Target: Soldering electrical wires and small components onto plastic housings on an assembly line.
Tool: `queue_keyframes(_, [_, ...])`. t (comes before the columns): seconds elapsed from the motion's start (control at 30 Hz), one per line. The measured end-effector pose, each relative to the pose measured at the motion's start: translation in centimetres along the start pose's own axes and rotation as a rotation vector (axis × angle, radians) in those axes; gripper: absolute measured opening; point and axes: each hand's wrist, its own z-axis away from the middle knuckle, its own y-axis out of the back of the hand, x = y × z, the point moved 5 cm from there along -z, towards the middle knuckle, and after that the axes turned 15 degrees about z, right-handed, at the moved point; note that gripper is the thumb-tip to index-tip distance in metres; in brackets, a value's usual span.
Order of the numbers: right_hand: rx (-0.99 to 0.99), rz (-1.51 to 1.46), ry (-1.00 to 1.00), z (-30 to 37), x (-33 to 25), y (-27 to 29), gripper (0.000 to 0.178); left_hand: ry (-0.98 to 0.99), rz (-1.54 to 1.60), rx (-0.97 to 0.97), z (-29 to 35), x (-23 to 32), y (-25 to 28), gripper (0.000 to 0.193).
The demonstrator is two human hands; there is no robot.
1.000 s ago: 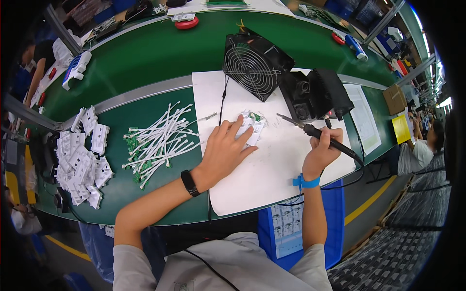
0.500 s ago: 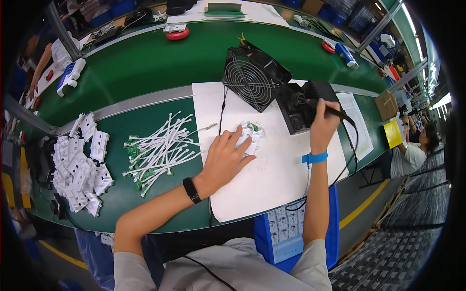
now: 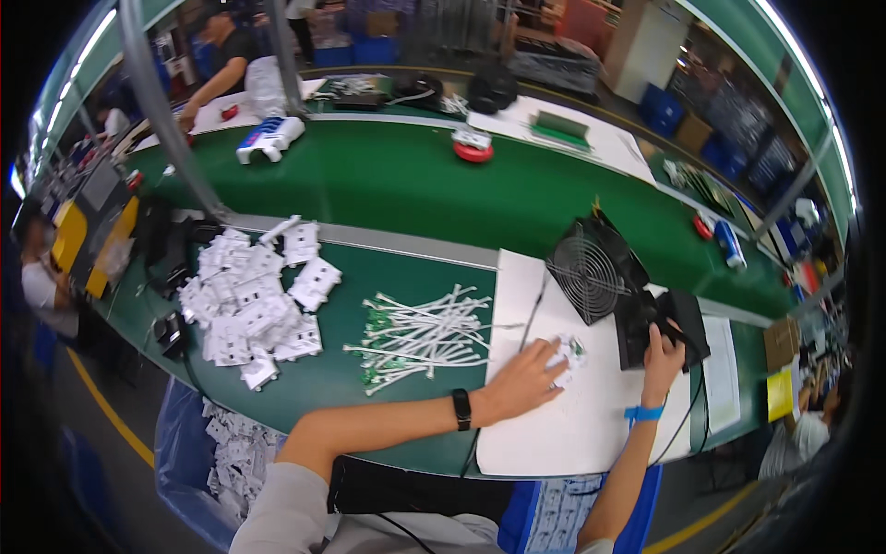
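My left hand [image 3: 521,381] lies on the white sheet [image 3: 526,443] with its fingers spread. Its fingertips rest at the edge of a small white plastic part [image 3: 574,355] that carries a bit of green circuit board. My right hand [image 3: 662,362], with a blue band at the wrist, is closed around the dark handle of a soldering iron [image 3: 676,338]. The iron is at the black soldering iron stand [image 3: 635,334], and its tip is hidden there. Left of the sheet lies a heap of white wires with small green boards [image 3: 429,337].
White plastic housings [image 3: 258,300] are piled at the left of the green bench. A black fan [image 3: 595,277] with a round grille stands behind the part. A blue-lined bin [image 3: 180,452] of white parts is below the bench. A person [image 3: 235,65] works across the belt.
The view has swung to the left, so the bench things appear farther right and lower. My right hand stays on the iron at the stand, and my left hand stays at the white part.
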Motion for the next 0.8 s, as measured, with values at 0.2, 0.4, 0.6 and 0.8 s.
queue_keyframes(0.2, [-0.13, 0.412, 0.141, 4.2, -1.8, 2.1, 0.031, 0.016, 0.083, 0.029, -1.0, 2.3, 4.0, 0.043])
queue_keyframes(0.4, [-0.338, 0.343, 0.077, 10.0, -4.6, 2.2, 0.026, 0.171, -0.153, 0.36, -3.3, -5.1, 17.5, 0.041])
queue_keyframes(0.6, [-0.605, 0.272, 0.193, 13.3, -7.7, -3.0, 0.018, 0.567, -0.606, 0.525, 0.3, -16.7, 26.5, 0.079])
queue_keyframes(0.8, [-0.857, 0.308, 0.43, 18.5, -11.2, -9.3, 0.02, 0.764, -1.064, 0.295, 7.4, -15.9, 34.0, 0.076])
